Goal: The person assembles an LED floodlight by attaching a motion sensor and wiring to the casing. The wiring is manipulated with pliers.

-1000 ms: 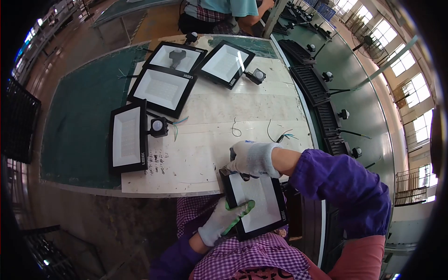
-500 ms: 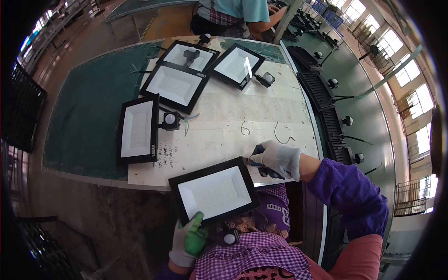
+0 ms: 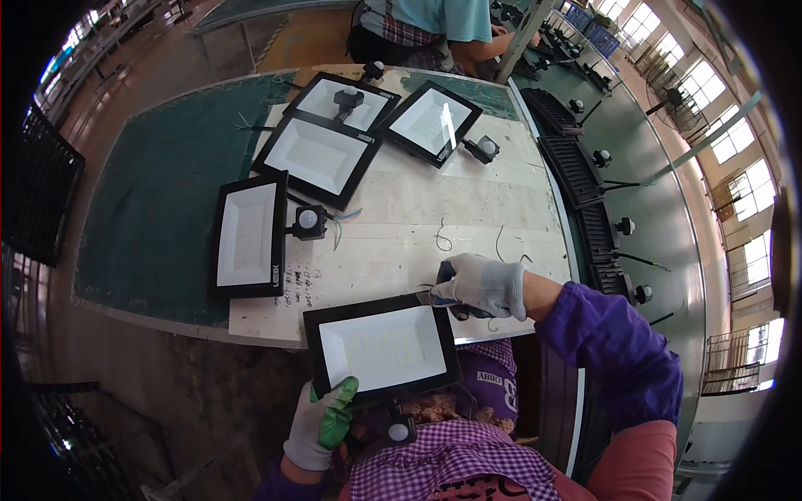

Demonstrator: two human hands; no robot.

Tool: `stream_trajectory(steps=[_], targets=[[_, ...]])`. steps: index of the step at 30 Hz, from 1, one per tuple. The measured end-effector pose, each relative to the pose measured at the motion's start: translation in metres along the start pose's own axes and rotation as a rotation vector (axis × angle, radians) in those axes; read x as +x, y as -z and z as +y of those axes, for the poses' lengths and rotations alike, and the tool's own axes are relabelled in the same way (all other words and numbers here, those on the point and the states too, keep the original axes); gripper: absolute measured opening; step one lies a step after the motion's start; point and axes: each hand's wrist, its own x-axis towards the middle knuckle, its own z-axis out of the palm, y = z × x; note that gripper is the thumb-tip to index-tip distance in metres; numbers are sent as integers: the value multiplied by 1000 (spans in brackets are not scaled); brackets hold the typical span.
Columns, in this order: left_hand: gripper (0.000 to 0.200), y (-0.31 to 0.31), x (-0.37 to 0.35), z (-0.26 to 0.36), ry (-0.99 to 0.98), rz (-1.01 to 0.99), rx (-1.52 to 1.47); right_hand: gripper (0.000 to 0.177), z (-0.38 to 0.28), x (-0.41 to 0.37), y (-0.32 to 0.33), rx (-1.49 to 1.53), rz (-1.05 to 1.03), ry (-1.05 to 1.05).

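A black-framed LED floodlight (image 3: 383,352) with a white face is tilted at the table's front edge. My left hand (image 3: 322,422), in a white glove with green-coated fingers, is closed on its lower left corner, thumb over the frame. A motion sensor (image 3: 399,431) hangs from its lower side above the checked apron. My right hand (image 3: 483,286), in a white glove with dark fingertips, is pinched at the upper right corner of the frame. A small thin greyish piece shows at those fingertips; its kind is not clear.
Several other floodlights, such as the left one (image 3: 249,235), lie on the white board (image 3: 393,250). Two bits of thin wire, one a curled wire (image 3: 443,236), lie beyond my right hand. On the right a conveyor (image 3: 647,217) carries black lamp housings. A co-worker (image 3: 426,29) sits opposite.
The floodlight has turned slightly and its face tips differently. My right hand has shifted a little left and down along the frame's top edge. My left hand stays on the corner.
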Motion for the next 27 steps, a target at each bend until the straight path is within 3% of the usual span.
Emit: stream_trajectory(steps=[5, 9, 17, 20, 27], targets=[[27, -15, -3, 13, 74, -9, 92, 24, 13, -4, 10, 46, 16, -86], [30, -18, -4, 21, 112, -19, 98, 24, -9, 5, -6, -57, 8, -23], [33, -13, 2, 15, 57, -104, 63, 23, -45, 12, -23, -69, -72, -34], [34, -14, -2, 19, 54, -114, 31, 22, -58, 27, -42, -97, -83, 80], [36, 8, 12, -5, 0, -205, -20, 21, -96, 29, -63, -76, -153, 101]])
